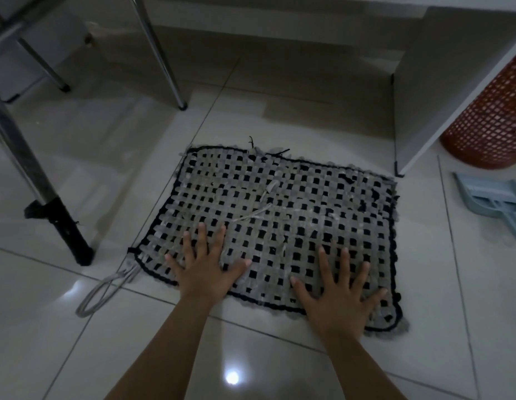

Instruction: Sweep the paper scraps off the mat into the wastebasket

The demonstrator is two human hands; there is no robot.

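Floor [77,180]: glossy tile, mat on it.
Mat [279,215]: woven, frayed strips; paper scraps hard to tell apart.
Wastebasket [493,122]: far right, well apart.
Dustpan [493,203]: beside mat, untouched.
Left hand [206,267]: flat, fingers spread, nr edge.
Right hand [342,295]: same.
Risk: mat slides, scraps scatter onto floor.

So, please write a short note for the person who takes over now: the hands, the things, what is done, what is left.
Left hand and right hand: both open, flat on the near edge of the grey-and-black woven mat.
Pale paper scraps lie mid-mat.
Red lattice plastic wastebasket stands far right; light-blue plastic dustpan lies on the floor beside it, untouched.
Done: nothing visible. Left: sweep scraps, empty into basket.
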